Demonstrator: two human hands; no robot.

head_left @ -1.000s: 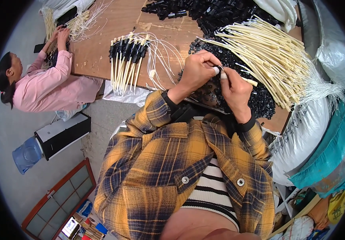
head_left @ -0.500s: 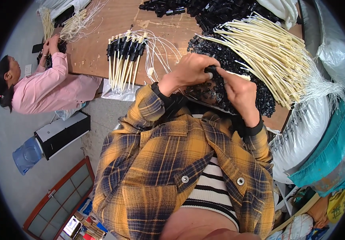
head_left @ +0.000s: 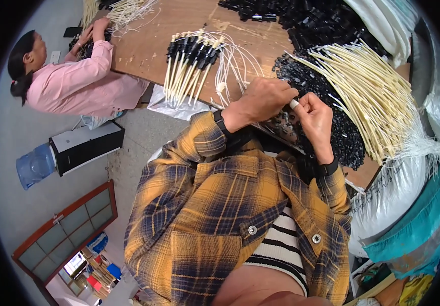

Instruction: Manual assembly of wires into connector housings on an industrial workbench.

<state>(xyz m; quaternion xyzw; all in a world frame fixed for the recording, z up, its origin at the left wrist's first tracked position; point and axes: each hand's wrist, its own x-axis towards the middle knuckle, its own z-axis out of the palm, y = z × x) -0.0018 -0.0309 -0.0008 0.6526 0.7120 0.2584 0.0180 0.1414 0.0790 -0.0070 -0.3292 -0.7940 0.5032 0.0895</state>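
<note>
My left hand [head_left: 268,99] and my right hand [head_left: 314,120] meet over the near edge of the table, both closed with fingertips nearly touching. A white wrap covers a fingertip between them. Whatever is pinched there is hidden by the fingers. Under and beyond my hands spreads a heap of small black plastic pieces [head_left: 345,137]. A big bundle of cream sticks with white strings [head_left: 368,97] lies on the right, partly over that heap. Left of my hands rests a row of cream sticks fitted with black sleeves [head_left: 192,64], their strings trailing to the right.
Larger black plastic parts [head_left: 322,23] are piled at the back of the wooden table [head_left: 179,20]. A person in a pink shirt [head_left: 77,84] works at the table's left. White sacks [head_left: 391,191] and a teal sack [head_left: 411,219] crowd the right side.
The view has swung, so the table's contents sit further right. My hands have drawn close together; the black piece and cream stick visible between them earlier no longer show.
</note>
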